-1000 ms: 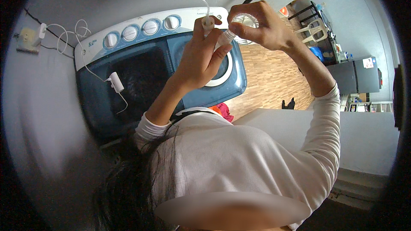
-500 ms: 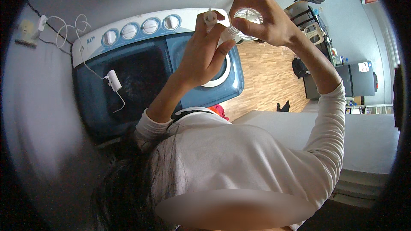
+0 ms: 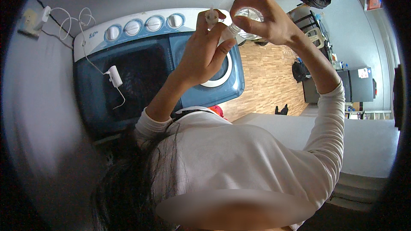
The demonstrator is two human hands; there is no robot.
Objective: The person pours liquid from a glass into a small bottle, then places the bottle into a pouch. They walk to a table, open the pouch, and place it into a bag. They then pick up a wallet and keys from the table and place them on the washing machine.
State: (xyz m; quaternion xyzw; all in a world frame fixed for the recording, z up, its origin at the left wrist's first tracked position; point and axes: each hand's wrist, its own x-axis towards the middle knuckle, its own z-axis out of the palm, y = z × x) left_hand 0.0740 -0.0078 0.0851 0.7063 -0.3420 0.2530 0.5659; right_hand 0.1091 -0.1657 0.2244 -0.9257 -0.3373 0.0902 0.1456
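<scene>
At ten o'clock from my view's centre, a white plug-like device [image 3: 114, 76] with a cord lies on the washing machine [image 3: 128, 70]. Near twelve, I see the left hand [image 3: 202, 57] with its fingers wrapped around a small bottle [image 3: 226, 35] of pale plastic, and a pump top [image 3: 211, 17] tucked between the upper fingers, its thin tube sticking up toward twelve. I judge the small bottle light and smooth, best pinched below the neck; the tube looks bendy, so I'd hold the top by its collar. Toward one, a clear bottle [image 3: 251, 16] sits tilted in the right hand [image 3: 272, 23], thumb and fingers curled about it. I expect thin, slick walls that dent when squeezed, so a broad, gentle hold suits; I can't tell how full it is.
</scene>
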